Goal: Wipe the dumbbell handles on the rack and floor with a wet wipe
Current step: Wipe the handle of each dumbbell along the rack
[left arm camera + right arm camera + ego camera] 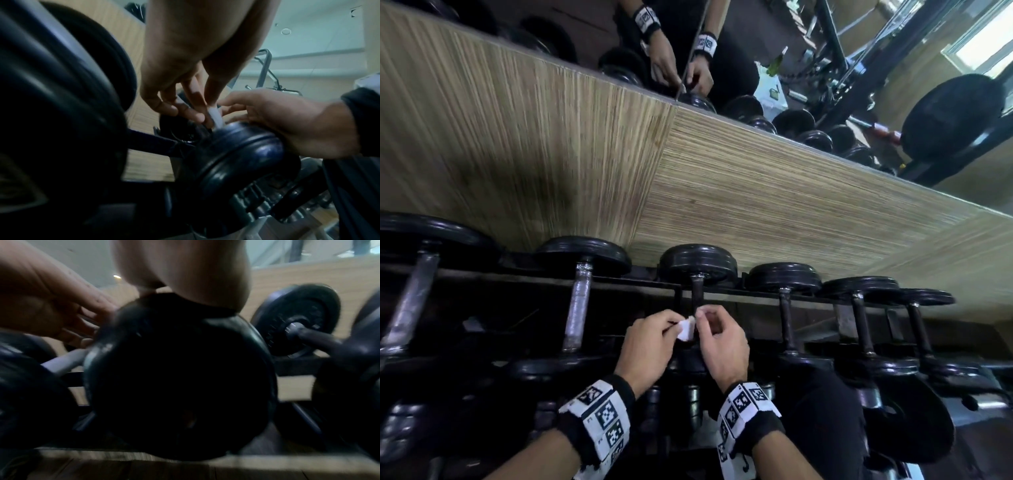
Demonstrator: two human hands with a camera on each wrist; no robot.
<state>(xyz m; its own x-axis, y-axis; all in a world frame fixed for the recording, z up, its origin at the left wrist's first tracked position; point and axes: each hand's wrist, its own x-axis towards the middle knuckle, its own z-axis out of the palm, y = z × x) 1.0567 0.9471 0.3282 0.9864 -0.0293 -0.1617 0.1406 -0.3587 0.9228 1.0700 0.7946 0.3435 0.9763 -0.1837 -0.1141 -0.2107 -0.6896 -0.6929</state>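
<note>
Both grips pinch one small white wet wipe (pixel 686 329) between them: the left hand (pixel 647 346) holds its left edge between thumb and fingertips, and the right hand (pixel 722 346) holds the right edge, its fingers curled inward. The wipe sits just above the dark handle (pixel 697 291) of the middle dumbbell (pixel 698 265) on the rack (pixel 804 301); whether it touches the handle is hard to tell, as the hands cover that spot. In the left wrist view the wipe (pixel 216 117) shows as a pale strip between the fingers, right by the dumbbell's near black plate (pixel 242 155). The right wrist view is blurred and mostly filled by that plate (pixel 179 386), with the left hand (pixel 47 308) at its upper left. Other dumbbells lie in a row on either side, their handles running toward a wood-grain wall panel (pixel 722 178). Above the panel a mirror (pixel 825 51) reflects both hands. Each wrist wears a black band with white square-patterned markers (pixel 602 414).
</note>
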